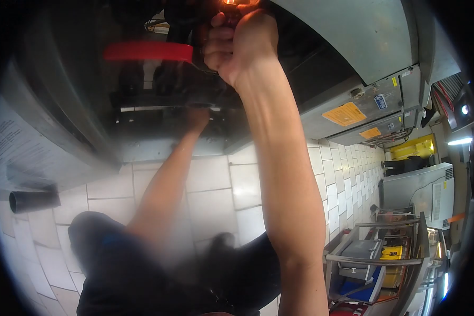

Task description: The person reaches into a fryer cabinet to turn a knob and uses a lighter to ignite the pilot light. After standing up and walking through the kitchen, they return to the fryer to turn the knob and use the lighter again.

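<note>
My right hand (237, 50) reaches up into a dark metal cabinet at the top of the view. Its fingers are curled closed around something dark red, mostly hidden, beside an orange glow (237, 2). Just left of those fingers a red bar-shaped handle (148, 51) sticks out, slightly blurred. Lower down, my left hand (198, 120) is inside the cabinet opening near a dark round pipe (199, 105). Blur and shadow hide its fingers, so its grip cannot be made out.
White tiles (210, 181) cover the floor below. Grey metal equipment with orange labels (344, 114) stands at right, beside a cabinet door (31, 142) at left. A black tube end (34, 200) juts out low left. A cart (376, 258) holds cases at lower right.
</note>
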The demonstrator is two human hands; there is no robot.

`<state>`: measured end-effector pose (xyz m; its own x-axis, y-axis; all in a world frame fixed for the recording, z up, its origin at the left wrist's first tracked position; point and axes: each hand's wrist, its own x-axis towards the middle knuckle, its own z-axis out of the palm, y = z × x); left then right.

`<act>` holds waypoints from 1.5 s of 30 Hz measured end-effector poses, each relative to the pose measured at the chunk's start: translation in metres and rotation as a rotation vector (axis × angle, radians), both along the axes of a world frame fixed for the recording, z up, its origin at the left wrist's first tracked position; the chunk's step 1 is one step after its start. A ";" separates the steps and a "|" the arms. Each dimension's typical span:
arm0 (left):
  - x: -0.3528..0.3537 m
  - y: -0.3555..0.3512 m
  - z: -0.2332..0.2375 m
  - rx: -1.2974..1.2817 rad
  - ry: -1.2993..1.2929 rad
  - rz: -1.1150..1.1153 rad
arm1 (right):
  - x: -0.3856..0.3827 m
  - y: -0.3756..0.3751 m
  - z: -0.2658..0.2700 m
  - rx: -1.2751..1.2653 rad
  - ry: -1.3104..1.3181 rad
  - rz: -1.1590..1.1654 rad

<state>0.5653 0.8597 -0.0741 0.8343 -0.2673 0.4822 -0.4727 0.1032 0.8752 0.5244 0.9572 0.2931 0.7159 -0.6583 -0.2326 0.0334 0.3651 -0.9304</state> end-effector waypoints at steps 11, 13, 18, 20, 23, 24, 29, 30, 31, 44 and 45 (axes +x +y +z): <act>0.000 0.001 -0.003 0.191 -0.306 0.189 | -0.182 -0.003 -0.053 -0.300 0.434 -0.082; -0.001 0.009 0.009 0.255 -0.398 0.236 | -0.197 0.003 -0.060 -0.374 0.488 -0.090; -0.001 0.011 0.006 0.349 -0.298 0.187 | -0.204 0.013 -0.079 -0.842 0.897 0.219; 0.001 0.008 0.002 0.342 -0.362 0.215 | -0.208 0.018 -0.091 -0.915 0.831 0.390; 0.002 0.006 -0.001 0.339 -0.396 0.234 | -0.213 0.019 -0.111 -0.964 0.860 0.708; 0.005 0.000 -0.015 0.337 -0.427 0.259 | -0.213 0.018 -0.116 -0.931 0.961 0.846; 0.033 -0.038 -0.113 0.718 -0.587 0.164 | -0.211 0.012 -0.118 -0.977 0.925 0.811; 0.027 -0.019 -0.084 0.655 -0.577 0.170 | -0.213 0.010 -0.116 -0.982 0.908 0.780; 0.020 0.000 -0.052 0.591 -0.568 0.176 | -0.215 0.008 -0.117 -1.000 0.908 0.779; 0.045 -0.006 -0.075 0.353 -0.505 0.085 | -0.215 0.008 -0.115 -0.863 0.943 0.867; 0.057 -0.010 -0.096 0.413 -0.541 0.115 | -0.216 0.006 -0.115 -0.865 0.973 0.862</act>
<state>0.6227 0.8502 -0.1705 0.5389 -0.4429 0.7165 -0.8422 -0.2645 0.4699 0.3085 0.9634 0.1784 0.7383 -0.3173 -0.5951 -0.6140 -0.6813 -0.3986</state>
